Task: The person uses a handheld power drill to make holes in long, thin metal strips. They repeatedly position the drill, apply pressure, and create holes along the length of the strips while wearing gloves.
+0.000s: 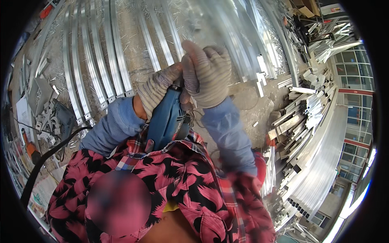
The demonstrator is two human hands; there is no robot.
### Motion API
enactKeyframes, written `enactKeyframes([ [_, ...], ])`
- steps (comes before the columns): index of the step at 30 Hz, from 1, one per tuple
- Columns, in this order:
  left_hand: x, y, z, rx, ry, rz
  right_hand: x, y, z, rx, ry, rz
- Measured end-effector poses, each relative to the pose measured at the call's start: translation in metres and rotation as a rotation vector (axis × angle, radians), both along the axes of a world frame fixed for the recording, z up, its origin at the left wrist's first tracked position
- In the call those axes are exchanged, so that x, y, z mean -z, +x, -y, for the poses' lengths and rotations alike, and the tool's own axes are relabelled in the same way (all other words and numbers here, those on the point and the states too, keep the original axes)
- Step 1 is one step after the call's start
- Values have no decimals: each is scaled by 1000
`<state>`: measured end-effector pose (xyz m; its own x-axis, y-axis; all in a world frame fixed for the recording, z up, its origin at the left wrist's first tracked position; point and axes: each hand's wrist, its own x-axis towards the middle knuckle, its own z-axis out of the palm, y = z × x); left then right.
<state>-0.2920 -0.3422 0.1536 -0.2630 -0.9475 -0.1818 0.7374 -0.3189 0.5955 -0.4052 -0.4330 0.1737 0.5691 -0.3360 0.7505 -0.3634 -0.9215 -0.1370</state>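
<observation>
A blue power drill [164, 121] lies against my lap, its dark front collar [176, 86] pointing away from me. My left hand [159, 88], in a grey striped knit glove, is closed round the front of the drill. Beside it my right hand [208, 75], gloved the same way, is closed with curled fingers just past the collar. The fingertips of both hands meet there. Whatever my right fingers pinch is hidden behind them. My blue striped sleeves reach down to a pink and black patterned garment.
Long silver metal profiles [97, 60] lie in rows on the floor ahead. A second drill [65, 117], an orange-handled tool [30, 146] and a black cable [44, 160] are at the left. Stacked metal lengths [320, 158] fill the right, before a windowed wall [354, 101].
</observation>
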Motion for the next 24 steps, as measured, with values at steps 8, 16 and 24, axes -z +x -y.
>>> enactKeyframes([
  [8, 1, -2, -20, -24, 82, -142, 23, -6, -22, -42, 70, 155],
  [16, 7, -10, -5, -60, -110, 10, -20, -21, 17, -297, -256, -221],
  [24, 44, -11, -15, -221, -231, 669, -20, -36, 17, -377, -236, -237],
])
